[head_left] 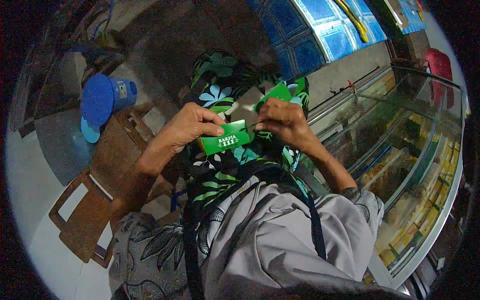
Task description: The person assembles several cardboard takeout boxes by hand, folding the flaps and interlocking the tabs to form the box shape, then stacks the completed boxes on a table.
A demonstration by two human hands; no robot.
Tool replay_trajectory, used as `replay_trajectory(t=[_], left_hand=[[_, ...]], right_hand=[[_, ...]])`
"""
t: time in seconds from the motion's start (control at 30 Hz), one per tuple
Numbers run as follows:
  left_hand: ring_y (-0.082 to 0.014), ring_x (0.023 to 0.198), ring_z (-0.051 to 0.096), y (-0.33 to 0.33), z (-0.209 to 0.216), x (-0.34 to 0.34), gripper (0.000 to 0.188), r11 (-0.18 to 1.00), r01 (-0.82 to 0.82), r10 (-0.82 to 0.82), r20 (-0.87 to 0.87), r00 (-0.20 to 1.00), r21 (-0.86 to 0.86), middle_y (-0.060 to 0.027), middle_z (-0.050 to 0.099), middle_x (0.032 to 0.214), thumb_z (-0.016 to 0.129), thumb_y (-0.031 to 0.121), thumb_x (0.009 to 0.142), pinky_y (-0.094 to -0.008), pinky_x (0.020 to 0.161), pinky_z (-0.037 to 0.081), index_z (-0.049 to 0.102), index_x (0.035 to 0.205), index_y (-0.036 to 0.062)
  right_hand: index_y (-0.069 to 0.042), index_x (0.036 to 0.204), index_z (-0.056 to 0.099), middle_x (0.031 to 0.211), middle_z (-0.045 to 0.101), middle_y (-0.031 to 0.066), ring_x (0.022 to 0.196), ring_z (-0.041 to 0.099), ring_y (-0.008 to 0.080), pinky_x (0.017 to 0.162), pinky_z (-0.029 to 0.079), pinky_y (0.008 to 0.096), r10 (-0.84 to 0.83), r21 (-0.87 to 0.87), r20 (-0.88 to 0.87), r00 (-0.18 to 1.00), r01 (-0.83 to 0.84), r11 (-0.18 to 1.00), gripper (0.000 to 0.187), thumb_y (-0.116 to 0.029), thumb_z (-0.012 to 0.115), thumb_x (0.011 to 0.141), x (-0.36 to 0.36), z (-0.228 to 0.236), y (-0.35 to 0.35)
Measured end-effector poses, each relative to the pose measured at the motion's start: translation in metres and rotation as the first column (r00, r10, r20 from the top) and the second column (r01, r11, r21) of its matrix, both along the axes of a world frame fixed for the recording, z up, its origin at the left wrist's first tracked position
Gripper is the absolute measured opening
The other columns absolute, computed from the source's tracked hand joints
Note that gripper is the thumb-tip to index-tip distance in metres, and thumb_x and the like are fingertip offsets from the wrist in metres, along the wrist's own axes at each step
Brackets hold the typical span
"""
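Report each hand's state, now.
Left hand: closed, holding the glossy green printed cardboard piece.
Right hand: fingers curled by the piece's right end; whether gripping cannot be told.

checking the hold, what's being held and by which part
A green box: the left grip pinches its left end; the right grip is at its right, hold unclear.

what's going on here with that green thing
A person's two hands are handling a green carton with white print, held above leafy-patterned cloth over the lap. The left hand pinches its left side between thumb and fingers. The right hand is at its right side with curled fingers; whether they grip it is hard to tell. A glass display case stands to the right, and a blue container is off to the left.
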State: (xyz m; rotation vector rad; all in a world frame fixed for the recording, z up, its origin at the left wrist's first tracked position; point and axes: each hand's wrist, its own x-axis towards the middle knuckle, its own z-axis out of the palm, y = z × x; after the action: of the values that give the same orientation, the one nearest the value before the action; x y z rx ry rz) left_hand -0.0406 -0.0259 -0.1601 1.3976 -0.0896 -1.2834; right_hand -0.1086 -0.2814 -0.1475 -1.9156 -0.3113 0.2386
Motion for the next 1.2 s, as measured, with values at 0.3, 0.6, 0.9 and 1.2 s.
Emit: replay_trajectory(t=[0.3,0.6,0.9,1.2], left_hand=[[-0.0081,0.061,0.057,-0.016,-0.007,-0.001,0.011,0.994,0.103,-0.106,-0.085,0.991,-0.030,-0.0031,0.064,0.068,0.068,0.006,0.071,-0.0220,0.057,0.045,0.068,0.077,-0.0038],[-0.0072,0.062,0.057,-0.013,0.029,0.010,0.013,0.983,0.174,-0.175,-0.022,0.984,-0.058,-0.0023,0.064,0.068,0.067,0.007,0.071,-0.0216,0.058,0.044,0.067,0.078,-0.0032],[-0.0162,0.066,0.061,0.057,0.053,0.044,0.018,0.752,0.479,-0.235,0.495,0.837,-0.453,-0.0102,0.064,0.073,0.067,0.011,0.075,-0.0267,0.062,0.045,0.065,0.083,-0.0059],[-0.0056,0.067,0.054,0.019,0.085,-0.001,0.015,0.978,0.112,-0.069,0.229,0.971,-0.176,-0.0005,0.063,0.070,0.067,0.007,0.070,-0.0220,0.061,0.042,0.065,0.079,-0.0051]], right_hand=[[-0.002,0.075,0.058,0.073,0.053,0.0085,0.065,0.057,0.0249,0.049,0.046,0.0346,0.297,-0.270,0.366,0.882,-0.205,0.941,0.015,0.001,0.065,0.062,-0.003,-0.010,0.020],[-0.003,0.077,0.055,0.070,0.048,0.0088,0.059,0.052,0.0273,0.047,0.043,0.0374,0.228,-0.034,0.397,0.889,-0.233,0.972,0.021,-0.003,0.064,0.058,0.002,0.012,0.027],[0.000,0.077,0.062,0.074,0.056,0.0094,0.065,0.059,0.0238,0.051,0.046,0.0335,0.152,0.185,0.544,0.825,-0.295,0.937,0.015,-0.003,0.068,0.064,0.017,0.061,0.092],[-0.001,0.068,0.051,0.069,0.044,0.0073,0.060,0.053,0.0216,0.043,0.041,0.0335,0.356,-0.256,0.548,0.757,-0.254,0.933,0.021,-0.007,0.062,0.052,0.007,0.101,0.061]])
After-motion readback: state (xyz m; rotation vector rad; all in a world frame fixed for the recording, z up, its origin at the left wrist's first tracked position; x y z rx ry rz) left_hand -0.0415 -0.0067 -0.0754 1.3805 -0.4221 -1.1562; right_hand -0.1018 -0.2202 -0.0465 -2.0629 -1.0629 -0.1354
